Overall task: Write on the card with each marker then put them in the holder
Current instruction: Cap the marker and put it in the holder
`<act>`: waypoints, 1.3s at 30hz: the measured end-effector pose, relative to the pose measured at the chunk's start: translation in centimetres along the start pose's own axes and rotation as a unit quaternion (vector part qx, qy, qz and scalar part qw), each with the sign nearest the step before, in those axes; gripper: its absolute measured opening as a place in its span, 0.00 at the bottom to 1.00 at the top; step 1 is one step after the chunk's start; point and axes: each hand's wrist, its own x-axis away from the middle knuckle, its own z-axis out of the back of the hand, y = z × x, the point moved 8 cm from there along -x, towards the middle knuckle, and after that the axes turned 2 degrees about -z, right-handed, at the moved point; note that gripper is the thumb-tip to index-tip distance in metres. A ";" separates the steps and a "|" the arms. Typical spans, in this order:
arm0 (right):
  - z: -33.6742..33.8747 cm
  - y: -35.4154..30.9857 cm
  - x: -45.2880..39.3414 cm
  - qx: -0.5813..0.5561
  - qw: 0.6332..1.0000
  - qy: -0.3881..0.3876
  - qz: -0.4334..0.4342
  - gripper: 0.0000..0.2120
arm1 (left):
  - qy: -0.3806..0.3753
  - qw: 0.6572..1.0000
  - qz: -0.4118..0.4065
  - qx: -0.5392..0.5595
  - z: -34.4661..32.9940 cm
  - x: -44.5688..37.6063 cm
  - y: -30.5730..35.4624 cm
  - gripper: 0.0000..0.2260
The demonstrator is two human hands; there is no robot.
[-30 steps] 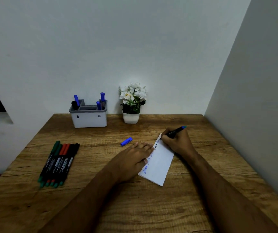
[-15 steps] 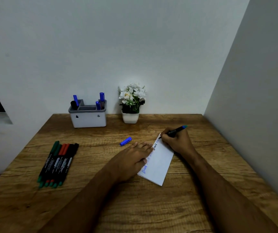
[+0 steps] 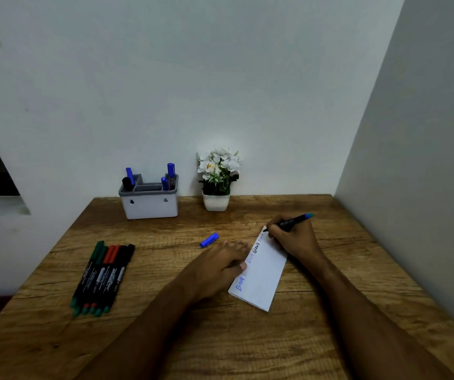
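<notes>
Two hands work at the white card (image 3: 261, 272), which lies tilted on the wooden surface (image 3: 220, 338) with blue and dark writing along its left edge. The right hand (image 3: 293, 238) grips a black marker with a blue end (image 3: 289, 222), its tip touching the card's far corner. The left hand (image 3: 221, 266) lies flat with straight fingers, pressing on the card's left edge. A loose blue cap (image 3: 209, 239) rests just beyond the left hand. Near the surface's left side lies a row of capped markers (image 3: 102, 275), green, red and black, side by side. At the back stands the grey-and-white holder (image 3: 149, 205) with blue and black markers upright in it, and beside it a small potted plant with white flowers (image 3: 217, 178).
</notes>
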 end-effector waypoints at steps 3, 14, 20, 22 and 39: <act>0.0 -0.4 0.1 -0.007 1.000 -0.003 0.002 0.06 | 0.024 0.999 0.019 -0.026 1.4 0.0 -0.2 0.21; 0.3 -1.8 1.0 -0.043 0.999 -0.022 0.008 0.06 | 0.079 0.971 0.151 -0.167 4.7 -0.9 -2.9 0.08; 0.0 -2.3 1.5 -0.057 0.997 -0.042 0.009 0.05 | 0.086 0.962 0.171 -0.195 4.4 -1.0 -2.7 0.09; -0.3 -2.5 1.9 -0.070 0.996 -0.050 0.011 0.05 | 0.105 0.961 0.178 -0.184 4.8 -0.9 -2.6 0.09; -4.3 -8.9 6.6 -0.027 0.963 -0.089 0.255 0.06 | 0.333 0.575 0.337 0.667 3.7 3.0 -4.7 0.11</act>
